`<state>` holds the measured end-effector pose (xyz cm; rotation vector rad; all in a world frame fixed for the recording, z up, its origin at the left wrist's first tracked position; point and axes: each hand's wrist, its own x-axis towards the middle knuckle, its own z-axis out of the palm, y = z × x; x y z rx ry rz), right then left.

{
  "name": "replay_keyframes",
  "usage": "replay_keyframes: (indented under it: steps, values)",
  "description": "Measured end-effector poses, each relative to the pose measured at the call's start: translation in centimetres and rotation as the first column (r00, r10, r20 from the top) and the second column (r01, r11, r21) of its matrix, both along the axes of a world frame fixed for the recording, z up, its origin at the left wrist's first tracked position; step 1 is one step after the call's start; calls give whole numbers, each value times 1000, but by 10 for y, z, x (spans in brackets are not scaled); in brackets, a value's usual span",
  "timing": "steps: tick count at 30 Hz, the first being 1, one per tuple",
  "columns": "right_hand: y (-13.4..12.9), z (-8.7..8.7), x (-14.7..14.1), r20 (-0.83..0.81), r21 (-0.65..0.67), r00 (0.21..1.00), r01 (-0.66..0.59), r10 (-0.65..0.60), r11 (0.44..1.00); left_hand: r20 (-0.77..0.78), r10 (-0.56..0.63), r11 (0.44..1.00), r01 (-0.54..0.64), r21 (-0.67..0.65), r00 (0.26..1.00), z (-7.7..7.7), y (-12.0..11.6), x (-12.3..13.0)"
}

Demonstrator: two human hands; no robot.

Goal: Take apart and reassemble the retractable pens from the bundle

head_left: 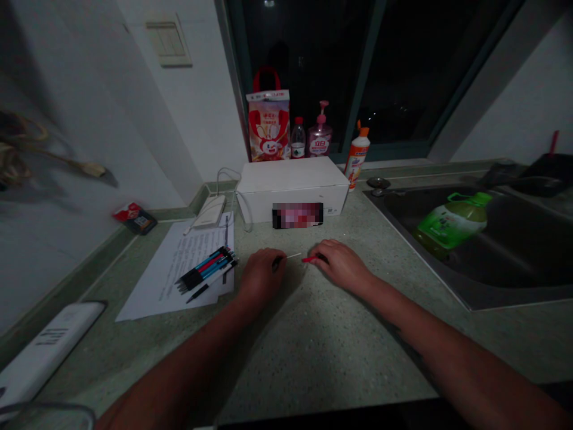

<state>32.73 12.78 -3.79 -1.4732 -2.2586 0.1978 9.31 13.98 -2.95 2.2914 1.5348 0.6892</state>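
Note:
My left hand is closed in a pinch over the counter. A thin white pen refill sticks out of its fingers to the right, with a dark part showing by the fingertips. My right hand pinches a red pen part, its red end pointing left at the refill's tip. A small gap seems to lie between the two pieces. Left of my left hand, several click pens in blue, red, white and black lie bundled on printed paper sheets.
A white box stands behind my hands, a blurred-out item at its front. Bottles and a bag line the window. At right, a sink holds a green jug. A white power strip lies at left.

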Motion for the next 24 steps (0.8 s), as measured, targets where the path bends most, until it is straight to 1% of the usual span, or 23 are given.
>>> replay_keyframes:
  steps: [4, 8, 11, 14, 17, 20, 22, 24]
  values:
    - [7, -8, -10, -12, 28, 1000, 5, -4, 1000, 23, -7, 1000, 8, -7, 1000, 1, -1, 2]
    - [9, -9, -10, -6, 36, 1000, 12, -12, 999, 5, -17, 1000, 17, 9, 1000, 0, -1, 2]
    - [3, -5, -6, -49, 66, 999, 19, -15, 998, 5, -50, 998, 50, 26, 999, -1, -1, 1]
    - [-6, 3, -7, -80, 88, 996, -43, 50, 995, 25, -103, 994, 102, 47, 994, -3, -1, 0]
    - [-14, 9, -14, -41, 71, 994, -102, 105, 992, 40, -184, 982, 182, 59, 982, -6, -2, 1]
    - [-17, 12, -20, -18, 58, 991, -130, 132, 990, 45, -255, 964, 251, 87, 966, -9, -4, 2]
    - [-18, 13, -20, -12, 57, 991, -133, 134, 989, 40, -282, 956, 277, 93, 959, -9, -5, 2]
    - [-17, 15, -17, 9, 46, 993, -114, 114, 992, 23, -277, 959, 274, 77, 961, -8, -5, 2]
